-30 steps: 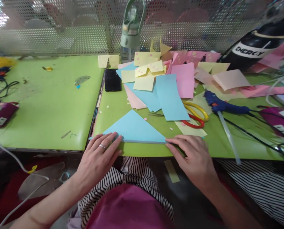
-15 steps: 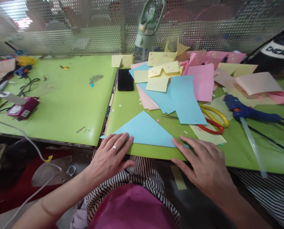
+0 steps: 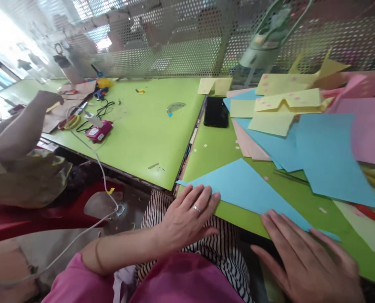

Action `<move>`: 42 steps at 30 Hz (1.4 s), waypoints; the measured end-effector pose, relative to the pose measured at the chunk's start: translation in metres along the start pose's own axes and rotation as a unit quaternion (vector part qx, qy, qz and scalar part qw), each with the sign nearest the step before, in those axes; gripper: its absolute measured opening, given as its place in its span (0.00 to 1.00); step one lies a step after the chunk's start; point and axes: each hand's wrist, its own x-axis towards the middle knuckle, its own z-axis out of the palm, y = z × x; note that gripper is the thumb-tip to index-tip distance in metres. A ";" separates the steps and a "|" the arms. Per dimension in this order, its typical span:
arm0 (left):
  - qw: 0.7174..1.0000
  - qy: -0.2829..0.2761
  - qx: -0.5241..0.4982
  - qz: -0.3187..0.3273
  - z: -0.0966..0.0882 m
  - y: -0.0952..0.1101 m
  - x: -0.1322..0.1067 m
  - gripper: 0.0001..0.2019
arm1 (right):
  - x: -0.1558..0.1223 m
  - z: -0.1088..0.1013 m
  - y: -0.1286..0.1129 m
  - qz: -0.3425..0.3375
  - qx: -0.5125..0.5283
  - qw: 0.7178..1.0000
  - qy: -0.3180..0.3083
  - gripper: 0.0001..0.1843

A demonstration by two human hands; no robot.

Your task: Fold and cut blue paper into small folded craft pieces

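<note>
A sheet of blue paper (image 3: 242, 185), folded into a wide triangle, lies flat along the front edge of the green table. My left hand (image 3: 192, 212) rests flat on the left part of its folded edge, fingers stretched out, a ring on one finger. On the right part of that same edge lie the spread fingers of my right hand (image 3: 304, 252), the thumb held away from the paper. Narrow blue tips stick out past both hands. Behind the triangle are more blue sheets (image 3: 329, 155) and folded yellow spotted paper (image 3: 288, 101).
A black phone (image 3: 216, 112) lies by the table seam, with a bottle (image 3: 263, 46) behind it. Red and yellow scissor handles (image 3: 372, 214) show at right. On the left table are a purple power box (image 3: 99, 131) and cord; another person's arm (image 3: 23, 118) reaches in.
My view has swung left, bringing another person's arm into sight. The right hand has slid inward along the folded edge onto the triangle; the left hand stays near the left corner.
</note>
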 end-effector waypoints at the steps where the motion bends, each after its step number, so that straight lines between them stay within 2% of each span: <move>1: 1.000 -0.013 0.000 -0.002 -0.003 -0.004 -0.002 0.36 | 0.001 0.000 0.001 -0.011 -0.003 1.000 0.001 0.36; 5: 0.996 -0.045 0.006 -0.072 -0.012 -0.025 -0.008 0.41 | 0.005 0.002 0.013 -0.138 -0.055 0.988 0.034 0.37; 7: 0.994 -0.046 0.004 -0.095 -0.015 -0.034 -0.010 0.42 | 0.006 0.003 0.018 -0.167 -0.062 0.983 0.040 0.37; 11: 0.995 -0.024 -0.018 -0.095 -0.021 -0.044 -0.013 0.42 | 0.002 -0.011 0.025 -0.113 0.011 0.993 0.026 0.33; 15: 0.996 0.026 -0.021 -0.085 -0.026 -0.041 -0.013 0.39 | -0.006 -0.038 0.037 -0.011 0.004 0.998 0.066 0.23; 18: 0.996 0.057 -0.068 -0.007 -0.026 -0.025 -0.005 0.31 | -0.009 -0.044 0.045 0.022 -0.022 0.997 0.066 0.15; 20: 0.992 0.068 -0.102 0.040 -0.025 -0.009 0.007 0.26 | -0.008 -0.041 0.046 0.033 -0.026 0.997 0.057 0.13; 22: 0.988 0.071 -0.126 0.061 -0.022 0.007 0.024 0.21 | -0.004 -0.037 0.044 0.046 -0.035 0.997 0.043 0.13; 24: 0.985 0.071 -0.147 0.051 -0.019 0.018 0.045 0.18 | 0.001 -0.035 0.040 0.056 -0.042 0.997 0.027 0.12; 27: 0.983 0.011 -0.180 0.022 -0.013 0.024 0.072 0.12 | 0.008 -0.035 0.038 0.061 -0.019 0.998 -0.009 0.12; 30: 0.975 -0.052 -0.213 0.022 -0.010 0.025 0.086 0.08 | 0.009 -0.036 0.040 0.077 0.014 0.996 -0.044 0.13; 36: 0.976 -0.080 -0.205 -0.003 -0.012 0.028 0.087 0.09 | 0.010 -0.034 0.047 0.105 0.016 0.989 -0.105 0.16; 42: 0.976 -0.107 -0.187 -0.029 -0.015 0.030 0.091 0.06 | 0.014 -0.032 0.054 0.110 -0.020 0.986 -0.121 0.15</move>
